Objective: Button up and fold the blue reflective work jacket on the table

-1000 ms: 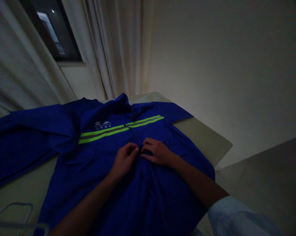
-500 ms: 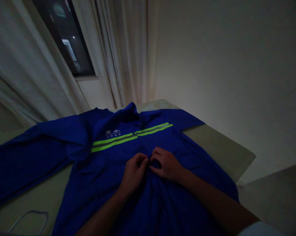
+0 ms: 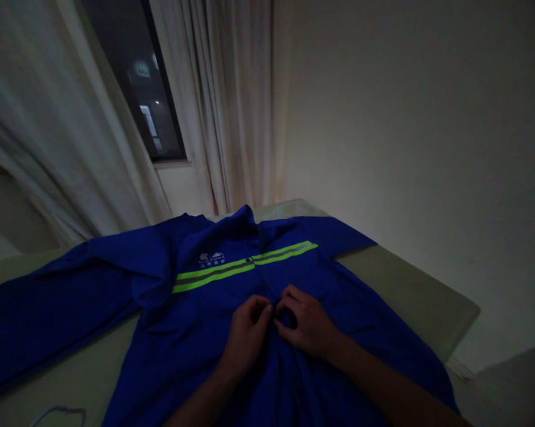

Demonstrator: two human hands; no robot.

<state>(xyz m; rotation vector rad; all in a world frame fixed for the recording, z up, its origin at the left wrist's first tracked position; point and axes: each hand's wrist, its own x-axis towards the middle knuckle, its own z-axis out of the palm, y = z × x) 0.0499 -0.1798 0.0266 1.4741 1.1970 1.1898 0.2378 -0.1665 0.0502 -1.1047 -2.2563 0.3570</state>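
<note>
The left hand (image 3: 245,338) and right hand (image 3: 305,326) meet at the front opening of a blue long-sleeved work jacket (image 3: 169,320) spread on a pale worktop (image 3: 410,290), their curled fingers (image 3: 262,311) pinching its cloth.

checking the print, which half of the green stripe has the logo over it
The stripe half on the left in view, just under the white logo; the other half, across the placket, has no print above it.

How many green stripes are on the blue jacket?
4: an upper stripe and lower stripe on the picture's left, and an upper stripe and lower stripe on its right. More could hide in folds.
</note>
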